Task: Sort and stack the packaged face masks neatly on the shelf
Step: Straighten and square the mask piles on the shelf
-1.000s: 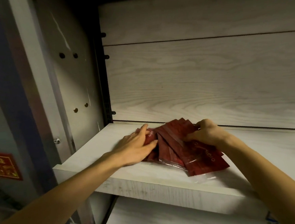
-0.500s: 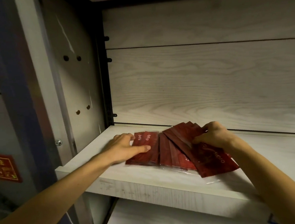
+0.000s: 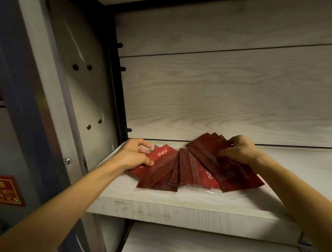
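Note:
Several dark red packaged face masks (image 3: 192, 169) lie fanned out on the pale wooden shelf (image 3: 167, 203), near its left end. My left hand (image 3: 133, 154) grips the left group of packs, thumb on top of a pack printed with white letters. My right hand (image 3: 238, 150) holds the right group, fingers curled over the packs' far ends. A narrow gap splits the two groups. Clear plastic edges stick out along the front of the packs.
The shelf's left side wall (image 3: 87, 92) stands close to my left hand, the wood-grain back panel (image 3: 228, 91) just behind the packs. A lower shelf (image 3: 190, 247) lies below. A red sticker (image 3: 3, 190) is on the outer frame at far left.
The pile has spread apart. My left hand has drawn its packs leftward toward the side wall, and my right hand has pulled its packs to the right.

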Action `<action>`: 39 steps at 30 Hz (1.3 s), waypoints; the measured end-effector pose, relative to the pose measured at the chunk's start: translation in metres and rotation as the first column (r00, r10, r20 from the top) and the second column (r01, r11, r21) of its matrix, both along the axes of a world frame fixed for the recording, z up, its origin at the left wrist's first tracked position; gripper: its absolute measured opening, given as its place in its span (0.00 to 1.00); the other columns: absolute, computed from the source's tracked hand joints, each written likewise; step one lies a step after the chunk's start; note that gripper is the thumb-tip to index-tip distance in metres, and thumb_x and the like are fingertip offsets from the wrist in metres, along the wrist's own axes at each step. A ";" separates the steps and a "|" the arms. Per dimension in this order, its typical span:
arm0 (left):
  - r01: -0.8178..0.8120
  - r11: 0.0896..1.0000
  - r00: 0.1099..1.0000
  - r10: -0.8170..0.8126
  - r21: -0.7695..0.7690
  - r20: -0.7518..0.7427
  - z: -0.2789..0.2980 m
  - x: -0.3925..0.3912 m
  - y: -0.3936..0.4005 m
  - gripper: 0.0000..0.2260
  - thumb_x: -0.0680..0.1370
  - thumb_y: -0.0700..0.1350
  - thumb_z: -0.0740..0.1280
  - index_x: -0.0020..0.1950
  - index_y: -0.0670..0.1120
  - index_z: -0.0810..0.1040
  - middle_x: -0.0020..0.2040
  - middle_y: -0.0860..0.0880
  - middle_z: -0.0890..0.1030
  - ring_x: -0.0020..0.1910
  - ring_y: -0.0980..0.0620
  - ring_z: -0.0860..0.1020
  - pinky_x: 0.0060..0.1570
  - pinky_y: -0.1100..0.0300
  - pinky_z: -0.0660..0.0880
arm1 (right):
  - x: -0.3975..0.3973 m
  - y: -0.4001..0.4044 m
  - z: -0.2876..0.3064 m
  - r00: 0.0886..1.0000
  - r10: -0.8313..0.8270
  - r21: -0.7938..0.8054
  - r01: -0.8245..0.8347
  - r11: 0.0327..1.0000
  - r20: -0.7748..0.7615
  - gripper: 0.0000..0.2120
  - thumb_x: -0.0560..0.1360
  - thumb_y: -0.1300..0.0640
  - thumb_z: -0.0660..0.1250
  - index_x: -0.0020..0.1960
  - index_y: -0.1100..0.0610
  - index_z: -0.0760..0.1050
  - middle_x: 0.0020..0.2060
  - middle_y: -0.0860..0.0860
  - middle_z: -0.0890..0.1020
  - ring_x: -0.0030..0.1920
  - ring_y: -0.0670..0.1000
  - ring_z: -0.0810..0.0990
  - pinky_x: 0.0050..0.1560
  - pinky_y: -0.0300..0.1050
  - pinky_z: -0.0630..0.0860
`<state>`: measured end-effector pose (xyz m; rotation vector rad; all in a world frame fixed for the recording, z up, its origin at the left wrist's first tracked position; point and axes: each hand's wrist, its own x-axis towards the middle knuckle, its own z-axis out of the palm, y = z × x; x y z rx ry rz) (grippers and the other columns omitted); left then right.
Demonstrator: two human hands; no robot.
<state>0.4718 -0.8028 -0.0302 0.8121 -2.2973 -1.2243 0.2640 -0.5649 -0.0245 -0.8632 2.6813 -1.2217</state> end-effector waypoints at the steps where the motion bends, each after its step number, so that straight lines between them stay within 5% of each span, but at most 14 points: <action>1: -0.009 0.999 1.000 0.010 0.038 -0.004 0.002 0.002 0.000 0.23 0.67 0.26 0.76 0.58 0.42 0.79 0.48 0.43 0.83 0.40 0.50 0.81 0.38 0.64 0.79 | 0.000 0.000 0.000 1.000 -0.001 0.001 0.001 1.000 -0.006 0.13 0.68 0.58 0.78 0.47 0.66 0.83 0.40 0.60 0.85 0.41 0.57 0.84 0.47 0.53 0.81; 3: -0.038 0.995 0.999 0.040 0.097 -0.010 0.007 0.005 -0.003 0.24 0.67 0.25 0.75 0.60 0.42 0.79 0.47 0.44 0.84 0.39 0.51 0.81 0.34 0.65 0.77 | 0.000 -0.001 0.000 1.000 0.002 0.009 -0.001 1.000 -0.015 0.13 0.68 0.57 0.78 0.47 0.66 0.83 0.40 0.60 0.85 0.38 0.55 0.83 0.45 0.51 0.80; 6: -0.079 0.985 0.996 0.083 0.151 -0.020 0.016 0.010 -0.009 0.23 0.70 0.27 0.72 0.61 0.43 0.80 0.53 0.43 0.84 0.45 0.47 0.83 0.42 0.60 0.79 | 0.000 -0.001 -0.001 1.000 0.003 0.022 -0.002 1.000 -0.029 0.14 0.68 0.57 0.78 0.47 0.66 0.83 0.39 0.59 0.85 0.37 0.54 0.82 0.44 0.49 0.80; 10: -0.160 0.962 0.978 0.185 0.222 -0.098 0.031 0.014 -0.021 0.23 0.72 0.28 0.70 0.64 0.46 0.80 0.52 0.43 0.83 0.39 0.49 0.81 0.30 0.64 0.78 | 0.003 -0.003 0.000 1.000 0.002 0.018 -0.002 1.000 -0.013 0.13 0.69 0.57 0.77 0.47 0.65 0.82 0.40 0.61 0.85 0.42 0.58 0.84 0.49 0.55 0.82; 15: -0.145 0.922 0.964 0.214 0.358 -0.161 0.048 0.019 -0.033 0.21 0.72 0.26 0.65 0.63 0.39 0.81 0.59 0.35 0.82 0.55 0.37 0.82 0.57 0.43 0.80 | 0.007 -0.003 0.002 1.000 0.017 0.031 -0.017 0.999 -0.018 0.12 0.70 0.56 0.76 0.47 0.64 0.82 0.41 0.60 0.86 0.43 0.58 0.85 0.51 0.56 0.82; 23: -0.113 0.914 0.921 0.244 0.391 -0.305 0.055 0.011 -0.043 0.18 0.77 0.29 0.63 0.63 0.44 0.80 0.54 0.41 0.83 0.44 0.46 0.83 0.39 0.53 0.80 | 0.011 -0.004 0.002 0.998 0.040 0.041 -0.038 0.998 -0.038 0.13 0.72 0.56 0.75 0.50 0.64 0.81 0.42 0.59 0.85 0.43 0.58 0.84 0.51 0.55 0.81; 28: -0.161 0.970 0.895 0.222 0.183 -0.386 0.077 0.002 -0.042 0.22 0.75 0.30 0.67 0.66 0.47 0.79 0.45 0.48 0.83 0.35 0.52 0.83 0.28 0.63 0.79 | 0.010 -0.005 0.002 0.999 0.048 0.023 -0.048 0.999 0.012 0.13 0.72 0.56 0.75 0.50 0.64 0.81 0.43 0.61 0.85 0.44 0.60 0.85 0.52 0.58 0.81; 32: -0.020 0.997 0.977 0.035 0.069 -0.212 0.094 -0.004 -0.036 0.24 0.74 0.31 0.69 0.69 0.47 0.76 0.48 0.46 0.85 0.36 0.51 0.86 0.32 0.60 0.81 | 0.008 -0.004 0.000 0.999 0.033 0.045 -0.033 0.998 0.008 0.13 0.72 0.54 0.74 0.50 0.64 0.81 0.44 0.61 0.86 0.44 0.60 0.85 0.52 0.58 0.81; 34: 0.077 0.997 0.996 -0.077 -0.009 -0.054 0.096 -0.009 -0.031 0.26 0.74 0.31 0.69 0.71 0.47 0.74 0.53 0.45 0.85 0.45 0.48 0.86 0.43 0.53 0.84 | 0.008 -0.005 -0.001 0.991 -0.002 0.059 0.010 0.998 -0.134 0.19 0.73 0.51 0.73 0.59 0.62 0.79 0.54 0.60 0.84 0.50 0.58 0.83 0.56 0.54 0.79; 36: 0.200 0.974 0.976 -0.189 -0.105 0.109 0.096 -0.015 -0.023 0.29 0.74 0.32 0.70 0.74 0.46 0.70 0.54 0.47 0.86 0.49 0.46 0.86 0.53 0.47 0.82 | 0.011 -0.008 0.000 0.961 -0.002 -0.014 -0.002 1.000 -0.277 0.28 0.74 0.47 0.72 0.69 0.60 0.74 0.63 0.57 0.79 0.59 0.58 0.79 0.61 0.52 0.76; 39: 0.390 0.900 0.895 -0.321 -0.194 0.311 0.094 -0.025 -0.005 0.27 0.74 0.34 0.70 0.72 0.48 0.72 0.52 0.51 0.87 0.50 0.51 0.85 0.53 0.50 0.82 | 0.018 -0.014 0.003 0.977 0.109 -0.228 -0.151 0.962 -0.185 0.29 0.75 0.47 0.72 0.72 0.57 0.71 0.63 0.51 0.78 0.58 0.49 0.77 0.53 0.36 0.74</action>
